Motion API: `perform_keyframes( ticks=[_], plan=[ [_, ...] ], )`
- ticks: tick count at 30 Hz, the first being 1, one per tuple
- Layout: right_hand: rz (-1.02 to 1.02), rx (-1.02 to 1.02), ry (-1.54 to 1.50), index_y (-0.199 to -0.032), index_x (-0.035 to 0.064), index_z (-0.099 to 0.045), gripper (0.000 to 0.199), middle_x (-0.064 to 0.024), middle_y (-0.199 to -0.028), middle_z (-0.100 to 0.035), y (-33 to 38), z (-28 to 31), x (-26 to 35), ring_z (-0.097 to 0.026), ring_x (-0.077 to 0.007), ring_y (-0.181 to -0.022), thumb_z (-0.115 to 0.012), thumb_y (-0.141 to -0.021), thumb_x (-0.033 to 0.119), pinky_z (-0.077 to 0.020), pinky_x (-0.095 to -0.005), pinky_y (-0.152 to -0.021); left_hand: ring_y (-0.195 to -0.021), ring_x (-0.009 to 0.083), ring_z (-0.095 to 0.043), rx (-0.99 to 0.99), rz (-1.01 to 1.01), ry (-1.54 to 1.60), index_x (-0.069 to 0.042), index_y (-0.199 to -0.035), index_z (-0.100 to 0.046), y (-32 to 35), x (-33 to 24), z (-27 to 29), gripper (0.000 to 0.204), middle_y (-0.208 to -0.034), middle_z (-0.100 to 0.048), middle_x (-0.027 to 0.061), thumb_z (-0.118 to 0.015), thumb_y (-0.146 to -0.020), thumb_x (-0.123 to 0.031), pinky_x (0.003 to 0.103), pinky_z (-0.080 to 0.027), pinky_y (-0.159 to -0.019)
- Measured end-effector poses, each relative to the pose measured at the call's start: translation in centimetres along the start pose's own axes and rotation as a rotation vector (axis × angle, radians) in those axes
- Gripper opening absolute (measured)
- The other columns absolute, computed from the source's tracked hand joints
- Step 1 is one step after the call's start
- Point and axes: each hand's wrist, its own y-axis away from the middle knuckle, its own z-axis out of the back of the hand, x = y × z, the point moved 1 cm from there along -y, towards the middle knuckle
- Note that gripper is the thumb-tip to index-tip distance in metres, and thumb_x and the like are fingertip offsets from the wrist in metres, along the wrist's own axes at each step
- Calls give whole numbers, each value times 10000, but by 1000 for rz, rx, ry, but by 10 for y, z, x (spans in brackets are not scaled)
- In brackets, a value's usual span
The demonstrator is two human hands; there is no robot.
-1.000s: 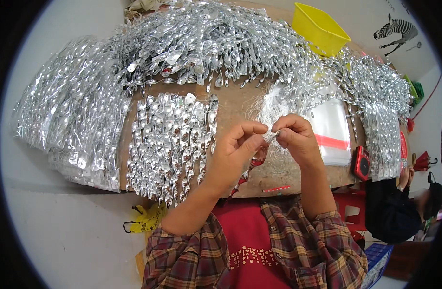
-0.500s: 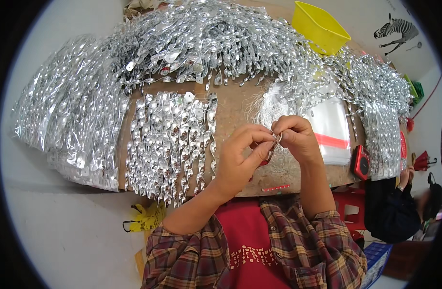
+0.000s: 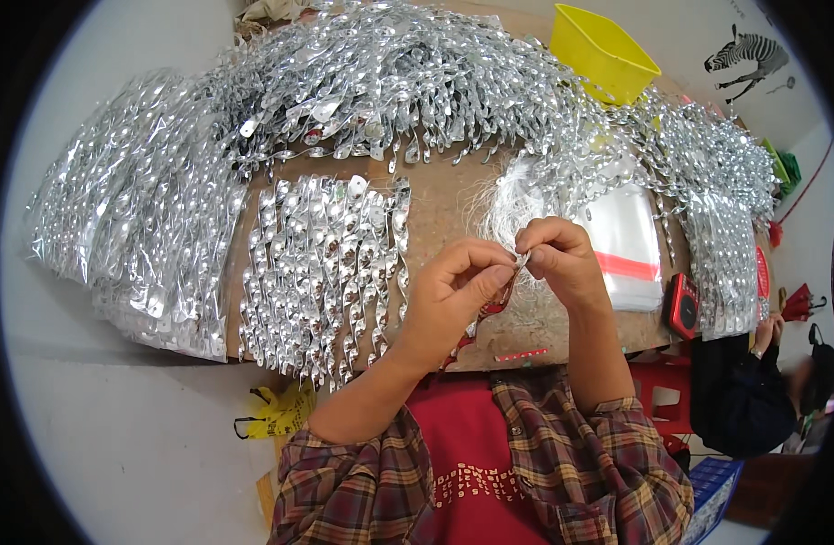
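pinching one twisted strip (image 3: pixel 499 302) with two grips (image 3: pixel 453 286) (image 3: pixel 564 262).

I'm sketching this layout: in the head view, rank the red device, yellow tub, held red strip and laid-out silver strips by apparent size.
1. Laid-out silver strips
2. Yellow tub
3. Red device
Unranked: held red strip, partly hidden by the left hand.

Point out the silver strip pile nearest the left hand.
The flat silver batch beside the left hand; the far-left pile, back heap and right-end pile lie farther off.
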Motion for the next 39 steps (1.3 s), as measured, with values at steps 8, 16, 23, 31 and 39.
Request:
perform_keyframes(
  ticks=[8, 16, 23, 31, 39],
  plan=[
    [4, 11, 25, -843, 10, -601, 137, -46, -751, -558, 0, 0, 0, -461, -80, -570, -640, -803, 136, -359, -202, -496, -797, 80, -523, -14, -119, -210, 14, -927, -572, 0, 0, -2, 83, -1009, -537, 58, -548, -849, -3, 211, -443, -691],
    [3, -35, 144, -968, -11, -576, 263, -3, -688, -511, -2, -5, 18, -436, -59, -541, -616, -832, 211, -347, -192, -484, -845, 66, -483, -115, -166, -238, -4, -913, -550, -12, -24, 0, 69, -1049, -503, 58, -525, -848, -12, 210, -405, -746],
    [114, 24, 450, -904, 33, -626, 113, 29, -644, -526, -2, -19, 34, -453, -25, -567, -602, -839, 123, -360, -177, -496, -860, 88, -500, 6, -342, -411, -6, -991, -531, -29, -22, -11, 126, -1067, -496, 64, -528, -873, -52, 225, -419, -756],
    [-151, -247, -81, -853, 49, -557, 97, 22, -586, -469, -5, 2, 35, -399, -40, -483, -587, -836, 139, -297, -171, -441, -768, 102, -566, 129, 383, 171, -32, -1018, -534, -19, 3, -17, 185, -830, -553, 16, -547, -898, -172, 232, -449, -697],
    [-189, -209, -197, -855, 47, -558, 91, 9, -570, -499, -8, 38, 22, -379, -41, -463, -562, -856, 138, -324, -206, -541, -629, 58, -543, 144, 380, -210, -39, -922, -497, -10, 0, -2, 119, -795, -612, 54, -506, -906, -156, 181, -417, -531]
  ],
)
